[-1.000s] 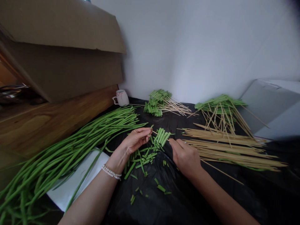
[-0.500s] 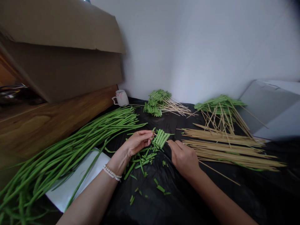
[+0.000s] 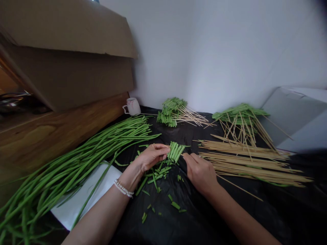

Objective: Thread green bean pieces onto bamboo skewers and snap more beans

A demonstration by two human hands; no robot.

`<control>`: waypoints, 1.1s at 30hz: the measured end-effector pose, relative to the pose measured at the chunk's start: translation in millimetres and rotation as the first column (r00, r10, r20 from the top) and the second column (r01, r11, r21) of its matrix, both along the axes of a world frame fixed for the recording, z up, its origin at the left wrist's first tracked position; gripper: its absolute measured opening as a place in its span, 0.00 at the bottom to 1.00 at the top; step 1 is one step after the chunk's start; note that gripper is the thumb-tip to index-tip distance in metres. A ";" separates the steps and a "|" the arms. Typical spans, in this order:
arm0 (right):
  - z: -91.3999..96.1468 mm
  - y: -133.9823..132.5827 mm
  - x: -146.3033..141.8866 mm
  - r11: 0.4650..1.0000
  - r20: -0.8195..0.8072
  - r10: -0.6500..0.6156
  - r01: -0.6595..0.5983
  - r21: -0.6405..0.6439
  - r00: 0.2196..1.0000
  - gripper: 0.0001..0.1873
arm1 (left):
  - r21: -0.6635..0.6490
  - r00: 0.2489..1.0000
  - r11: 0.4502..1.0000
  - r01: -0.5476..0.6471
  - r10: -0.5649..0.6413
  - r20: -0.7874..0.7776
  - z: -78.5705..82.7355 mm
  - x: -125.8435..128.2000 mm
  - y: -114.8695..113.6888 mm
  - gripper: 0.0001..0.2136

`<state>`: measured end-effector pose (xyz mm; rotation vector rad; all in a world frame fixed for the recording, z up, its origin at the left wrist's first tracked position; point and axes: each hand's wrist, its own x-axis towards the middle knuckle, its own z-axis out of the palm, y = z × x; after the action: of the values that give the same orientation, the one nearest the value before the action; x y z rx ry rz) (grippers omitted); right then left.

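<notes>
The right hand (image 3: 201,172) is closed around a thin wooden skewer (image 3: 240,187), its fingertips just beside the right end of a row of cut green bean pieces (image 3: 175,152) threaded side by side on that skewer. The left hand (image 3: 154,156) is narrowed to a pinch on the left end of the same row; exactly what lies between thumb and fingers is hidden. A beaded bracelet (image 3: 124,190) sits on the left wrist. The row is held between the two hands, above a black plastic sheet (image 3: 178,224). Loose bean cuttings (image 3: 160,173) are scattered below the row and nearer the person. To the left lies a large bundle of long green beans (image 3: 102,146), partly over a white sheet (image 3: 106,185). To the right, bare skewers (image 3: 245,161) lie roughly parallel in bunches. Farther back are two piles of loaded skewers, one at centre (image 3: 172,109) and one at right (image 3: 240,114). A mug (image 3: 133,107) stands near the wall, a cardboard box (image 3: 68,71) occupies the upper left, and a white box (image 3: 293,115) the far right.
</notes>
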<state>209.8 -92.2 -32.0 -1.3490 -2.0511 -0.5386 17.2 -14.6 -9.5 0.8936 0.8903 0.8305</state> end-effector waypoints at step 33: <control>2.0 3.2 5.3 0.996 -0.010 -0.023 0.024 0.086 1.000 0.13 | 0.573 0.794 0.779 0.253 0.172 -0.584 6.5 -31.5 18.9 0.10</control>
<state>215.1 -89.0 -30.0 -1.3242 -1.9835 -0.6231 -14.3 4.2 -3.1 1.8577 1.1625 0.8172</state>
